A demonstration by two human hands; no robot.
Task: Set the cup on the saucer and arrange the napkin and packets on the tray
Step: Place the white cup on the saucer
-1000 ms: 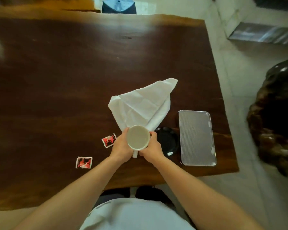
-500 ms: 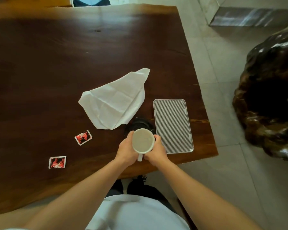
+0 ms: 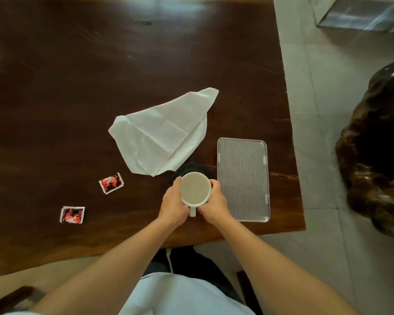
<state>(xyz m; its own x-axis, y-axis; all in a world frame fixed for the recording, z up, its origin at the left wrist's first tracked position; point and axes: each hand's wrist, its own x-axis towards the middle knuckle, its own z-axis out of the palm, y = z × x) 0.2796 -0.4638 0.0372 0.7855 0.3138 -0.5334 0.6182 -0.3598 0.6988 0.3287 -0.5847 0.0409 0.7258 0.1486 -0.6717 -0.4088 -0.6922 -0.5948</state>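
Left hand and right hand wrapped around a white ceramic cup, over a round black saucer mostly hidden beneath, contact unclear, crumpled white napkin overlapping its far rim, ribbed metal tray just right, two red-and-black packets left on dark wooden table.

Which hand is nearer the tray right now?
Right. The right hand grips the cup on the side facing the tray, almost at its near-left edge. The left hand holds the cup's far side, with the cup between it and the tray.
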